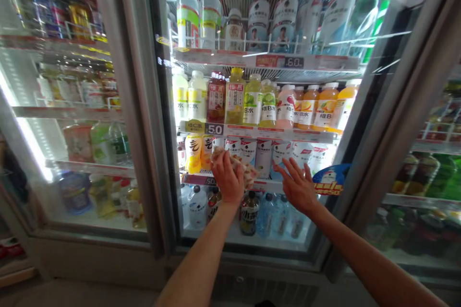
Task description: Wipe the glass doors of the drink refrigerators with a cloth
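Note:
A glass refrigerator door (345, 153) with a dark frame stands before me, with bottled drinks behind it. My left hand (227, 177) is closed around a crumpled pale cloth with reddish-brown spots (249, 172), at the height of the third shelf. The cloth appears pressed to the glass. To the right, my right hand (297, 183) has its fingers spread and holds nothing. Its fingertips are at or close to the pane; contact cannot be made out. Right beside it is a blue oval sticker (331, 180) with yellow lettering.
Behind the glass are shelves of bottles, such as an orange-juice-coloured bottle (326, 105) and a dark-labelled bottle (249, 213). A metal door frame (135, 105) separates this door from another refrigerator section on the left. More drinks (428, 172) stand behind glass on the right.

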The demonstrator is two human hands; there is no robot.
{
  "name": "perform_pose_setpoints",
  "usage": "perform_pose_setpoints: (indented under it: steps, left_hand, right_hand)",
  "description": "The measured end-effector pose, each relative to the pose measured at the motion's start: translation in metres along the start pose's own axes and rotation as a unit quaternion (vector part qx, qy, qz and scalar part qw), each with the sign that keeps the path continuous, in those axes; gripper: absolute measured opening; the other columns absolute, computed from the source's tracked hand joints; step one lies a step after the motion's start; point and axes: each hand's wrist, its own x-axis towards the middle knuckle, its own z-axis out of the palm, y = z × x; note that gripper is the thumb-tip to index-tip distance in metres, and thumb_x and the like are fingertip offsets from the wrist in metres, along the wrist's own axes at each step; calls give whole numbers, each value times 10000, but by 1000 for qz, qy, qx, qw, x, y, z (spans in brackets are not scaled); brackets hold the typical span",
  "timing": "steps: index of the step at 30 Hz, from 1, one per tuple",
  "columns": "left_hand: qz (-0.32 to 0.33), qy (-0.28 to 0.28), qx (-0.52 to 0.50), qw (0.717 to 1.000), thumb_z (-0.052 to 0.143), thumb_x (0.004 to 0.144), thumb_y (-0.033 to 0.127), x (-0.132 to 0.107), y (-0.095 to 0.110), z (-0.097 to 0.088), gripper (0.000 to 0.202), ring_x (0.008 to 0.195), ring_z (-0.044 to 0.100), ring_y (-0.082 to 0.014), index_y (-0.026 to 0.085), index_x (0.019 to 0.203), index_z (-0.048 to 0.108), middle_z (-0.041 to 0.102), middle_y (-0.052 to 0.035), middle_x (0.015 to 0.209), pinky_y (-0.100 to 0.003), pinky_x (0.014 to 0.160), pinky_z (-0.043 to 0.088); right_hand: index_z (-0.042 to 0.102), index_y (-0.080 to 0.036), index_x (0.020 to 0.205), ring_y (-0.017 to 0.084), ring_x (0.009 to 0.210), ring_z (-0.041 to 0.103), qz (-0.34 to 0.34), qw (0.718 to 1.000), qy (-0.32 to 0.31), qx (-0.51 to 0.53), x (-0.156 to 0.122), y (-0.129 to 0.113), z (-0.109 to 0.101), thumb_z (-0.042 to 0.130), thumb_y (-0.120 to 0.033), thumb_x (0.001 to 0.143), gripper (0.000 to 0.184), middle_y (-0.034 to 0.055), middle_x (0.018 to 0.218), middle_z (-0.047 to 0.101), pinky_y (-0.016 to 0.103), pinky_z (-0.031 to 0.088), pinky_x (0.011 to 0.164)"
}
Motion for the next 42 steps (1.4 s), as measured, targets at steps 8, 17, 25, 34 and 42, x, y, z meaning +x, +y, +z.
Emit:
perform_pose_setpoints:
  steps: [8, 17, 25, 34, 42]
  left_hand:
    - [480, -179, -14, 859, 336, 903, 180, -21, 0, 24, 440, 1325, 357, -116, 176, 1338, 402, 477, -69, 1379, -326, 1140, 214]
    - [7, 32, 125, 992, 430, 868, 311, 41, -116, -35, 598, 1420, -29, -309, 123, 1411, 263, 27, -192, 1534, -603, 1105, 118]
    - [402, -293, -13, 868, 390, 877, 300, 35, -34, 7, 481, 1390, 235, -170, 230, 1353, 380, 332, -56, 1476, -368, 1127, 258]
    - [68, 2, 48, 997, 441, 870, 406, 77, -96, -28, 629, 1416, 10, -321, 84, 1393, 307, 96, -215, 1521, -576, 1125, 107]
    - [362, -162, 37, 917, 424, 892, 379, 52, -30, 9, 462, 1409, 155, -208, 234, 1331, 427, 406, -83, 1432, -473, 1159, 90]
  right_hand:
    - [87, -208, 1478, 188, 1426, 69, -10, 999, 34, -15, -12, 5, 18, 431, -214, 879, 690, 72, 1527, 192, 492, 65, 1156]
    - [71, -206, 1480, 182, 1428, 54, -4, 999, 46, -16, -10, 3, 22, 420, -232, 880, 695, 62, 1532, 183, 471, 17, 1161]
    - [109, -219, 1477, 224, 1415, 164, 6, 999, 34, -5, -14, 4, 22, 456, -222, 857, 711, 86, 1498, 288, 519, 93, 1146]
    - [174, -185, 1465, 219, 1424, 99, 3, 999, 31, -19, -12, 1, 22, 437, -204, 859, 661, 106, 1500, 280, 523, 82, 1148]
    - [229, -187, 1452, 229, 1391, 249, -1, 1000, 9, -13, -11, 4, 10, 435, -180, 859, 629, 110, 1450, 383, 505, 132, 1143]
